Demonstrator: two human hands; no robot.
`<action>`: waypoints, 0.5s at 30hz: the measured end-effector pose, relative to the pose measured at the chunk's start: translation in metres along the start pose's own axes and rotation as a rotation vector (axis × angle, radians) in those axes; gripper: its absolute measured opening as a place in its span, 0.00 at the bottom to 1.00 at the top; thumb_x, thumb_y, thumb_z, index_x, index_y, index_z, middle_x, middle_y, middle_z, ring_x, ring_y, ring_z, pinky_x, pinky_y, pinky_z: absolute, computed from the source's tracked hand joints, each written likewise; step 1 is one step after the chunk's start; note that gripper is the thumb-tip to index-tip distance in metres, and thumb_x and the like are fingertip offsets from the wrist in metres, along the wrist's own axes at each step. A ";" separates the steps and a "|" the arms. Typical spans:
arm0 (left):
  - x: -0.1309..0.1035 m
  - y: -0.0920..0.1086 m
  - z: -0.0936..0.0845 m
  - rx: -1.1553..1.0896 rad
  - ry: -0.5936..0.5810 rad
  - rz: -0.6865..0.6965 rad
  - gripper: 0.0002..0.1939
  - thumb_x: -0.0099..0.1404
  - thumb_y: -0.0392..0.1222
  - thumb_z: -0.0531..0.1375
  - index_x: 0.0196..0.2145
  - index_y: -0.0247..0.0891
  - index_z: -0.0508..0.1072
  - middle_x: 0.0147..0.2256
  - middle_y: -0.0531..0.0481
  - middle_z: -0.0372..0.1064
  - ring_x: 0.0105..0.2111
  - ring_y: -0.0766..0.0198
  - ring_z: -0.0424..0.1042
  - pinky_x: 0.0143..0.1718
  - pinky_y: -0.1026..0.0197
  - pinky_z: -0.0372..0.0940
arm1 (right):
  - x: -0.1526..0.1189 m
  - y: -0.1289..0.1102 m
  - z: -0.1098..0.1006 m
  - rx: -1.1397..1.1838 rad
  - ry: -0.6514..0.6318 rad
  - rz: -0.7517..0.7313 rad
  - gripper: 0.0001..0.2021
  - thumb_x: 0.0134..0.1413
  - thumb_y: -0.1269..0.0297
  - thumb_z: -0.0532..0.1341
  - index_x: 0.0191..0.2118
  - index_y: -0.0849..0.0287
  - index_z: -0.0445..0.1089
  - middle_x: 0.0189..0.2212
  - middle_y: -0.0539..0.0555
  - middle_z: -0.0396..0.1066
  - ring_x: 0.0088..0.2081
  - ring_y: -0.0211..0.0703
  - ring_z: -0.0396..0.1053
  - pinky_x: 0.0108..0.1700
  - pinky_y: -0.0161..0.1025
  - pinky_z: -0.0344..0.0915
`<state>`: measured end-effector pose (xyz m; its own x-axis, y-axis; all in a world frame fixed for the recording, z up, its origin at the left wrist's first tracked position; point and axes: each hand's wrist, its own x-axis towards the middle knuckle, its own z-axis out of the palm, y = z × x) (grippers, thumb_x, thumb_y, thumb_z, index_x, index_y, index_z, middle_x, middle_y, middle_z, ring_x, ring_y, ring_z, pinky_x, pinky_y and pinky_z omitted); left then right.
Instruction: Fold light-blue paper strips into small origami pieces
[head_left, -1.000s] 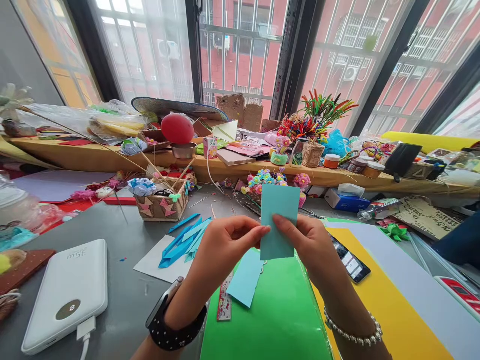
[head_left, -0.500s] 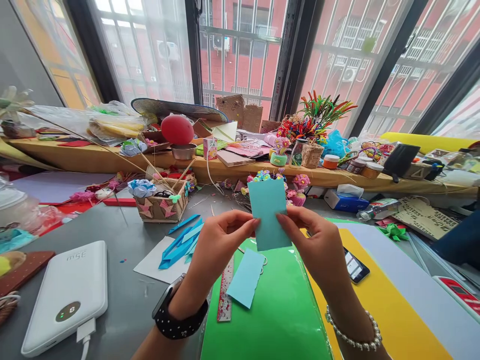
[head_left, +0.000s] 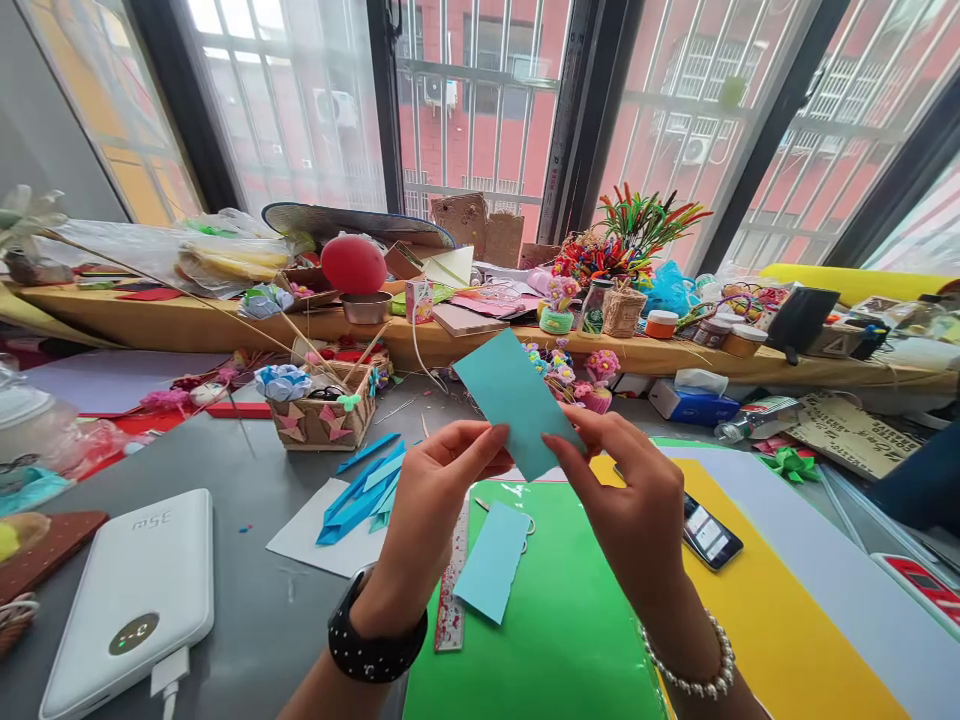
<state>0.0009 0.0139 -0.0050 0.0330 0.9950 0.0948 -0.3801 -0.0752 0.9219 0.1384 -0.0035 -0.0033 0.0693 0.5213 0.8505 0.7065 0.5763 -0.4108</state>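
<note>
Between both hands a rectangular sheet of blue paper is held up, tilted with its upper end leaning left. My left hand pinches its lower left side between thumb and fingers. On its lower right, my right hand grips the edge the same way. Below lies a second light-blue paper piece with one uneven edge, on a green mat. A patterned ruler is left of that piece, and scissor handles show partly from under it.
Folded blue paper strips rest on a white sheet at left. A white power bank lies further left. At right a phone is on yellow paper. A craft basket stands behind, below a crowded ledge.
The blue paper has turned counterclockwise in my hands, from nearly upright to leaning left. The loose paper piece and ruler stay where they were on the mat.
</note>
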 end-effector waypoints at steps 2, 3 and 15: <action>-0.001 -0.001 0.001 -0.006 -0.030 -0.008 0.04 0.50 0.39 0.64 0.24 0.36 0.74 0.21 0.56 0.71 0.23 0.72 0.70 0.28 0.71 0.66 | -0.001 0.001 0.002 -0.061 0.035 -0.067 0.11 0.49 0.71 0.60 0.41 0.62 0.70 0.24 0.51 0.69 0.26 0.37 0.66 0.30 0.34 0.65; -0.001 -0.002 0.002 -0.010 -0.040 -0.014 0.04 0.51 0.39 0.63 0.24 0.36 0.73 0.21 0.56 0.71 0.23 0.72 0.70 0.29 0.71 0.66 | -0.002 0.001 0.004 -0.091 0.052 -0.101 0.13 0.49 0.72 0.59 0.43 0.61 0.69 0.26 0.52 0.71 0.27 0.38 0.66 0.31 0.35 0.65; -0.004 0.000 0.005 -0.046 -0.061 -0.016 0.04 0.49 0.37 0.64 0.27 0.37 0.75 0.22 0.56 0.72 0.22 0.71 0.71 0.29 0.69 0.67 | -0.010 0.004 0.011 -0.096 0.070 -0.269 0.27 0.51 0.78 0.56 0.56 0.51 0.55 0.46 0.52 0.69 0.44 0.42 0.69 0.46 0.39 0.66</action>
<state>0.0052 0.0101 -0.0036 0.0955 0.9899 0.1046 -0.4208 -0.0551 0.9055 0.1328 0.0005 -0.0168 -0.0838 0.3109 0.9467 0.7693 0.6240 -0.1368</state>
